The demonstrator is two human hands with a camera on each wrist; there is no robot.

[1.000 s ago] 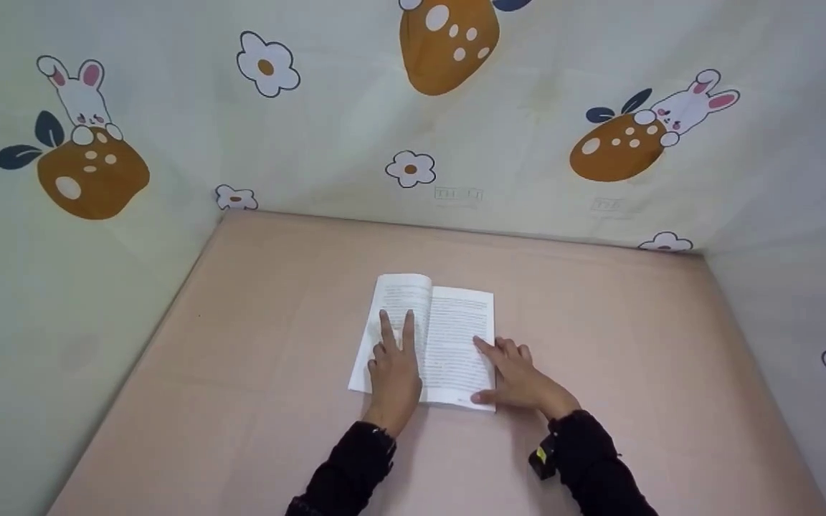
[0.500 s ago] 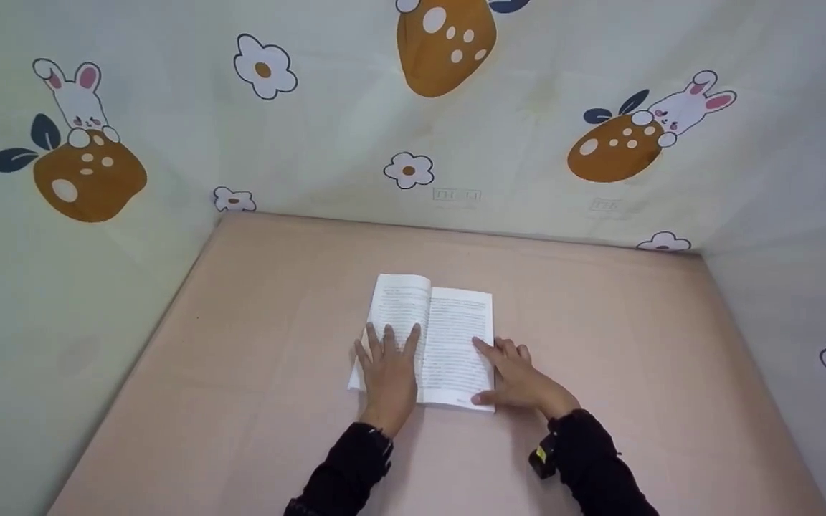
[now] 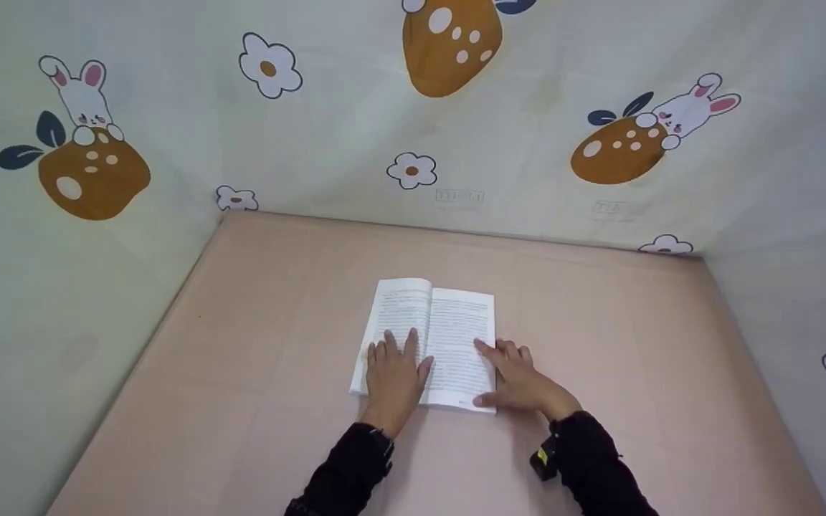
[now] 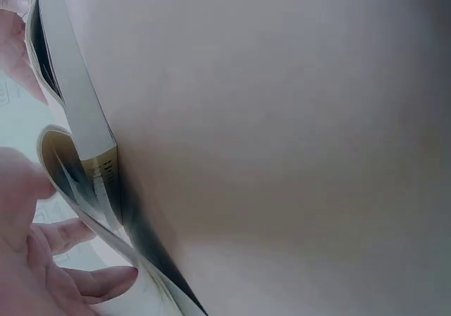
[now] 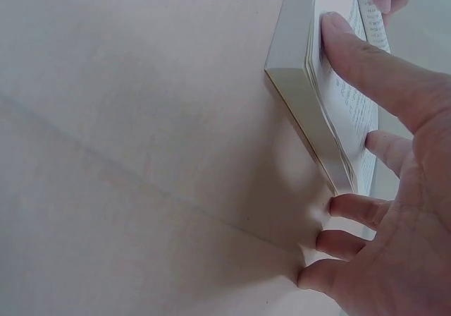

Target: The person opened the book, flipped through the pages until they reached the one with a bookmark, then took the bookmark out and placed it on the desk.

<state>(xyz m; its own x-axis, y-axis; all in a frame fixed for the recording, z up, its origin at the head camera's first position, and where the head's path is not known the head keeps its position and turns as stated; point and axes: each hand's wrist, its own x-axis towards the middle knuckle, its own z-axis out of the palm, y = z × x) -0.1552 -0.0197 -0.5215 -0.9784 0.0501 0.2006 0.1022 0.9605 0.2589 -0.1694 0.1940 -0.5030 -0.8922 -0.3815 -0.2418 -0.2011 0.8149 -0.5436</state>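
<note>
An open book with printed pages lies on the tabletop in the head view. My left hand rests on the lower part of its left page, fingers extended and thumb near the centre fold. My right hand is at the right edge, with thumb and index finger pressing the right page. In the right wrist view, the other fingers touch the tabletop beside the book. The left wrist view shows the book's bottom edge with raised, curved leaves, and my left hand above them.
A pinkish-beige tabletop surrounds the book. Pale fabric walls printed with rabbits and flowers stand behind and on both sides. A small black item with a yellow mark sits by my right sleeve.
My left hand first has two fingers extended in a V, then spreads all its fingers, and now lies with its fingers closer together and the thumb toward the fold. My right hand stays put.
</note>
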